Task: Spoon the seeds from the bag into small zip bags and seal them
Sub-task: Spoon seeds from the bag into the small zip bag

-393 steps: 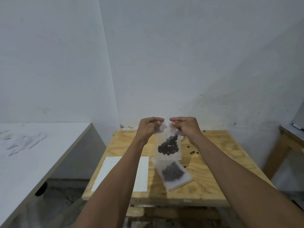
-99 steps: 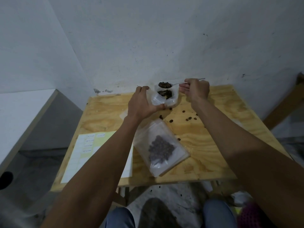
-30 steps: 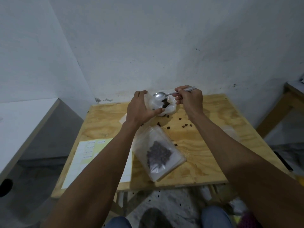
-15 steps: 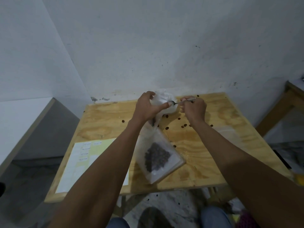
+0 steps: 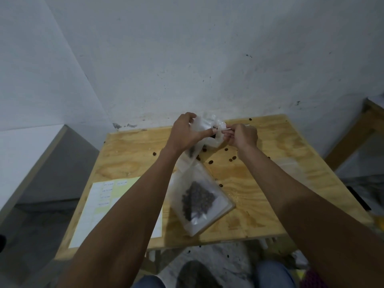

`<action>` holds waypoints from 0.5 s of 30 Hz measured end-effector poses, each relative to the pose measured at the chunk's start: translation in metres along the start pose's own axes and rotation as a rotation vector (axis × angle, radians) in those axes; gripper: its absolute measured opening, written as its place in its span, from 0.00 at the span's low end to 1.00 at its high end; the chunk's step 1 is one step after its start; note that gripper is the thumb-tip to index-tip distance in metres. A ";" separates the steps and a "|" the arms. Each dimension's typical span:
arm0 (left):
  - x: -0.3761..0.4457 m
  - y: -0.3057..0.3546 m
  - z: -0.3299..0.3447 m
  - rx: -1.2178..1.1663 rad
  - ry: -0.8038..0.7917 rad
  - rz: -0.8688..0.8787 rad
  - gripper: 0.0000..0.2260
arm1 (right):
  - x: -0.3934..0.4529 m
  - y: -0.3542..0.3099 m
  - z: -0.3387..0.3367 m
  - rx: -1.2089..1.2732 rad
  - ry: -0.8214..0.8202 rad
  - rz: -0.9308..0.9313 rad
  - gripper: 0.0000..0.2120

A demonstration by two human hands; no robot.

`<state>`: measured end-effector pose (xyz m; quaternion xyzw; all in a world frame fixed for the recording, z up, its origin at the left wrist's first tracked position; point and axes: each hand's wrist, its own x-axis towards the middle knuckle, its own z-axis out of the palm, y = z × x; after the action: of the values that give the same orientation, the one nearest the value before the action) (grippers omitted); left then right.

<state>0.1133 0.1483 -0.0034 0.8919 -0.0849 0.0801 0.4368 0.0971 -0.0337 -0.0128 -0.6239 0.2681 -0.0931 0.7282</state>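
— Over the far edge of the plywood counter (image 5: pixel 259 183), what do we hold?
— Our left hand (image 5: pixel 182 135) grips the clear plastic seed bag (image 5: pixel 207 129); our right hand (image 5: pixel 242 136) pinches the thin metal spoon (image 5: pixel 225 129), which reaches into the bag's mouth.
— And nearer us?
— A filled clear zip bag (image 5: pixel 199 199) lies flat.

Plywood table (image 5: pixel 128 154) in white-walled corner (image 5: pixel 187 59); white bench (image 5: pixel 25 146) left, dim light, grey floor (image 5: pixel 31 235).
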 end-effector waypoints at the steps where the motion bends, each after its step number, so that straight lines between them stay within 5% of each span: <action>1: -0.001 -0.002 -0.001 0.034 -0.005 0.010 0.45 | -0.001 -0.002 0.000 0.023 0.011 -0.005 0.05; 9: -0.010 -0.011 -0.009 0.264 0.046 0.116 0.44 | -0.009 -0.027 -0.006 0.133 0.092 -0.072 0.08; 15: -0.019 -0.007 -0.014 0.334 0.097 0.126 0.46 | -0.022 -0.044 -0.006 0.099 -0.006 -0.172 0.06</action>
<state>0.0952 0.1647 -0.0045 0.9402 -0.1049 0.1630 0.2802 0.0842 -0.0370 0.0347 -0.6081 0.2063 -0.1666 0.7483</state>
